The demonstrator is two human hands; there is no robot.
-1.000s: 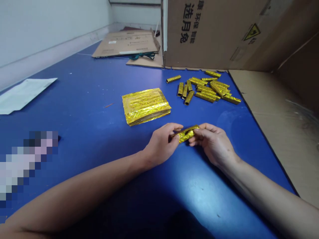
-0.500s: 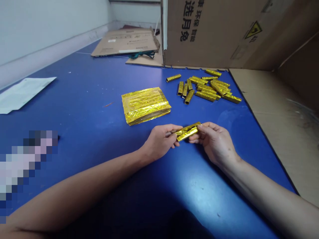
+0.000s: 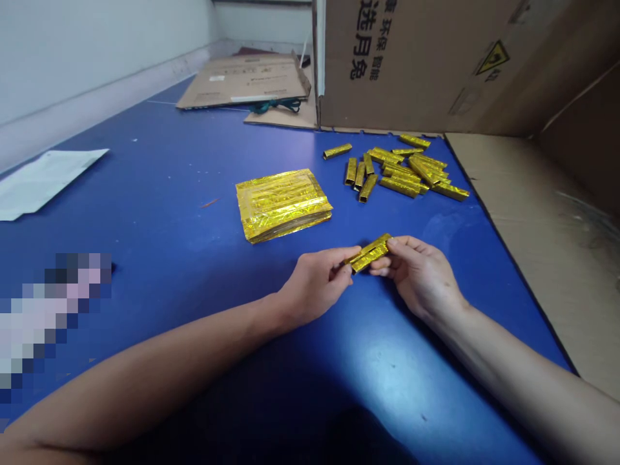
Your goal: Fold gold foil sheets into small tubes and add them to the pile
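A small folded strip of gold foil (image 3: 370,252) is held just above the blue table (image 3: 159,213), pinched at its two ends. My left hand (image 3: 317,284) grips its near left end with thumb and fingers. My right hand (image 3: 420,274) grips the far right end. Behind the hands lies a flat stack of gold foil sheets (image 3: 282,203). Further back to the right is a loose pile of folded gold foil strips (image 3: 402,170), with one strip (image 3: 338,152) lying apart on its left.
A tall cardboard box with printed characters (image 3: 416,64) stands at the back. Flat cardboard (image 3: 542,232) covers the table's right side, and more flattened cardboard (image 3: 247,81) lies at the far back. A white sheet (image 3: 43,181) rests at the left.
The foil strip has been turned and squeezed narrower between my fingers and now looks shorter and more compact. Both hands have stayed in nearly the same spot.
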